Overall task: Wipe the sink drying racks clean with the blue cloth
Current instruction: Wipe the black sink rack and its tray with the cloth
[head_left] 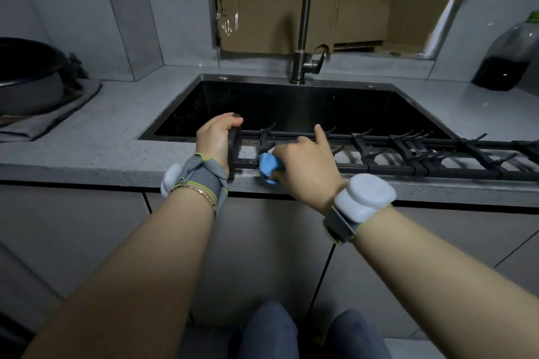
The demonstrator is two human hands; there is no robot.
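The drying rack (379, 154) lies along the counter (102, 137) front edge; left hand (214, 137) grips its end, right hand (306, 166) clutches the blue cloth (268, 166) against a rail.

Black metal drying rack (408, 154) runs off the right edge; crumpled blue cloth (269, 166) mostly buried under the right hand (306, 167).

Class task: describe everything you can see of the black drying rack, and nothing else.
The drying rack is a long, black, matte frame of parallel bars with upturned hooks. It lies flat along the counter's front edge beside the sink. The left hand grips its left end piece; the right hand presses a bunched blue cloth onto the near bar.
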